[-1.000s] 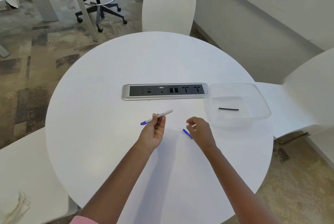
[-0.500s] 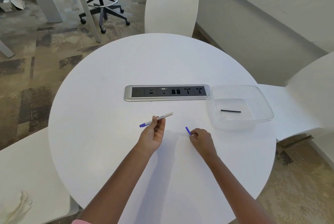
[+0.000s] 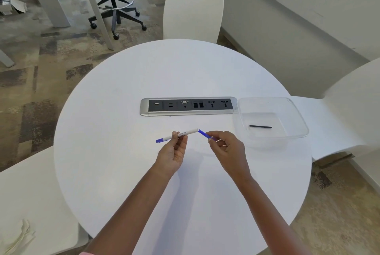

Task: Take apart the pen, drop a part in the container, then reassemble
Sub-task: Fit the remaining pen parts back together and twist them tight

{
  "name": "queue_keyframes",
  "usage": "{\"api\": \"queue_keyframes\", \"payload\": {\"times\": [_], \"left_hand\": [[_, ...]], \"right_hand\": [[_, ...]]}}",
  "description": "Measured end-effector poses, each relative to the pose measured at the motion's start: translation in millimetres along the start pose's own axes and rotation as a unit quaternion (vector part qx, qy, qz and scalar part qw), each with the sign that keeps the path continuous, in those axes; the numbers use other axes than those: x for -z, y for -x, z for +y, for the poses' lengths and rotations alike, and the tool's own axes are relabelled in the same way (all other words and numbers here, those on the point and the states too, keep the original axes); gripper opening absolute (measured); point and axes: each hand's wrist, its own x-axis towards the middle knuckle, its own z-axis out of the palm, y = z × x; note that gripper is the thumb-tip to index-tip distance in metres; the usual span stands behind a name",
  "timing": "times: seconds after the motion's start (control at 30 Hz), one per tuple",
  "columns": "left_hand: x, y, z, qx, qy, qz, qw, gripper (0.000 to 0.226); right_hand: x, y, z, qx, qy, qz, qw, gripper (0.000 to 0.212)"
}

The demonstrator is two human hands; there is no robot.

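My left hand [image 3: 173, 151] pinches the white pen barrel [image 3: 189, 132], which has a blue end pointing left and an open end pointing right. In my right hand [image 3: 225, 147] is a small blue pen piece [image 3: 204, 134], held by the fingertips, its tip touching the barrel's open end. Both are raised a little over the round white table [image 3: 123, 172]. To the right stands a clear plastic container [image 3: 296, 114] with a thin black rod [image 3: 260, 126] lying on its bottom.
A silver power and socket strip [image 3: 188, 106] is set into the table behind my hands, its right end beside the container. White chairs stand at the far side [image 3: 193, 11], right [image 3: 349, 106] and near left [image 3: 26, 203]. An office stool [image 3: 115, 7] is on the carpet.
My right hand has picked the blue piece up off the table and carried it left to the barrel's open end. The left hand holds the barrel about where it was.
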Motion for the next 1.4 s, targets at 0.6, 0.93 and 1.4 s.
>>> {"api": "queue_keyframes", "payload": {"times": [0.6, 0.93, 1.4], "left_hand": [[-1.2, 6.9, -1.2, -0.121, -0.121, -0.011, 0.985, 0.02], [-0.8, 7.9, -2.4, -0.141, -0.159, -0.043, 0.976, 0.02], [-3.2, 9.6, -2.2, -0.136, -0.167, -0.044, 0.976, 0.019]], "right_hand": [[6.5, -0.1, -5.6, 0.151, 0.188, -0.012, 0.971, 0.02], [2.4, -3.0, -4.0, 0.008, -0.002, -0.038, 0.999, 0.025], [0.7, -2.6, -2.7, -0.017, -0.01, -0.029, 0.999, 0.011]]}}
